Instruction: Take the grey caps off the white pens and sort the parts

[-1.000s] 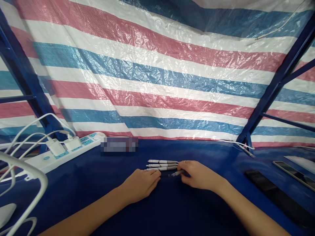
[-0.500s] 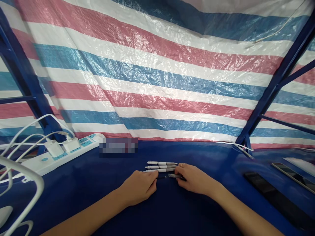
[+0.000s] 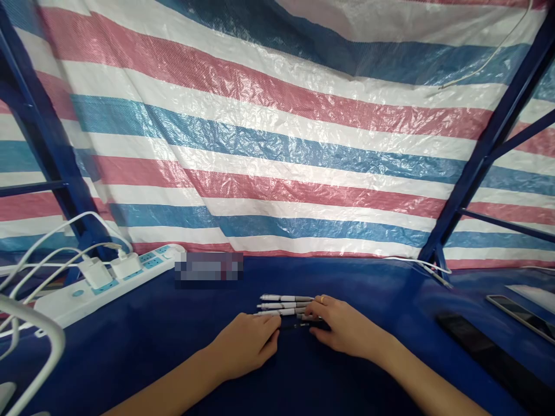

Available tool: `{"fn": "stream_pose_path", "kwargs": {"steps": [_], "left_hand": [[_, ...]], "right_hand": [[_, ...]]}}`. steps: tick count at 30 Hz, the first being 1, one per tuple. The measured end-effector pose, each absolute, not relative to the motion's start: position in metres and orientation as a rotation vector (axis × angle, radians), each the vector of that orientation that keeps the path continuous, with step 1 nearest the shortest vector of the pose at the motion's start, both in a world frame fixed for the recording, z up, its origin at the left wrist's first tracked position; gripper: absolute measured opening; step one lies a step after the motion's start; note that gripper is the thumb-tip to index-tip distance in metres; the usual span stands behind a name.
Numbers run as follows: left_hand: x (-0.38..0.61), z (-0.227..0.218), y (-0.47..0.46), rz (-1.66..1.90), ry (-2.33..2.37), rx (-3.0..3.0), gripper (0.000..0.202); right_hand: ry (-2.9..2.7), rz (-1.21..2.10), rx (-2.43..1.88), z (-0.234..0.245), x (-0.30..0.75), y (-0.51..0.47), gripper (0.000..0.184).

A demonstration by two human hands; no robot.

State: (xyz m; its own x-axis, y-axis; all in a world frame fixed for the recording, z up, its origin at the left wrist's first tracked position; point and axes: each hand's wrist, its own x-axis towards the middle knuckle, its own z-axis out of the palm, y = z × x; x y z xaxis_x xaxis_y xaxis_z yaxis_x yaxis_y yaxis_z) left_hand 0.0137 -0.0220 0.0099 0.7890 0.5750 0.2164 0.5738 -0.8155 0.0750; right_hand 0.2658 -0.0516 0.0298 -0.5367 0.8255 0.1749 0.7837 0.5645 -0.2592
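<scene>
Three white-and-grey pens [image 3: 277, 298] lie side by side on the blue table, tips toward the right. My left hand [image 3: 249, 344] is closed just in front of them. From its fingertips a thin dark pen-like stick [image 3: 291, 326] points right and ends in a small pale tip. My right hand [image 3: 342, 323], with a ring on one finger, is curled at the pens' right ends. Its fingertips close on a short grey piece [image 3: 303, 317] whose kind I cannot make out. The fingers hide the right ends of some pens.
A white power strip [image 3: 104, 289] with plugged chargers and looping cables fills the left side. Behind the pens is a blurred box-like item [image 3: 208, 270]. A long black object [image 3: 489, 358] and a phone [image 3: 522, 315] lie on the right. Striped sheeting [image 3: 277, 144] hangs behind the table.
The right fingers and the grey piece have shifted up beside the nearest white pen, exposing more of the dark stick's tip. The left hand keeps its grip; the view has tilted slightly.
</scene>
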Motion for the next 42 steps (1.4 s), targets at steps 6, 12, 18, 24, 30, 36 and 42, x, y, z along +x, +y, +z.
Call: {"fn": "stream_pose_path", "kwargs": {"steps": [6, 12, 18, 24, 30, 36, 42], "left_hand": [[0.013, 0.007, -0.02, 0.412, 0.884, 2.973, 0.013], [0.014, 0.004, -0.02, 0.472, 0.758, 3.004, 0.013], [0.014, -0.003, -0.016, 0.595, 0.691, 3.033, 0.021], [0.015, -0.003, -0.011, 0.785, 0.75, 3.014, 0.032], [0.018, -0.004, -0.01, 0.893, 0.757, 3.002, 0.041], [0.013, 0.009, -0.013, 1.048, 0.767, 3.01, 0.035], [0.0, 0.023, -0.007, 1.122, 0.891, 2.944, 0.031]], "right_hand": [[-2.62, 0.201, -1.178, 0.03, 0.26, -0.054, 0.018], [-2.629, 0.188, -1.123, 0.026, 0.256, -0.054, 0.021], [-2.564, 0.157, -1.128, 0.021, 0.253, -0.054, 0.021], [-2.505, 0.11, -1.09, 0.019, 0.253, -0.051, 0.021], [-2.507, 0.066, -1.026, 0.014, 0.249, -0.049, 0.021], [-2.422, 0.057, -1.057, 0.013, 0.254, -0.046, 0.021], [-2.302, 0.147, -1.137, 0.021, 0.262, -0.041, 0.024]]}}
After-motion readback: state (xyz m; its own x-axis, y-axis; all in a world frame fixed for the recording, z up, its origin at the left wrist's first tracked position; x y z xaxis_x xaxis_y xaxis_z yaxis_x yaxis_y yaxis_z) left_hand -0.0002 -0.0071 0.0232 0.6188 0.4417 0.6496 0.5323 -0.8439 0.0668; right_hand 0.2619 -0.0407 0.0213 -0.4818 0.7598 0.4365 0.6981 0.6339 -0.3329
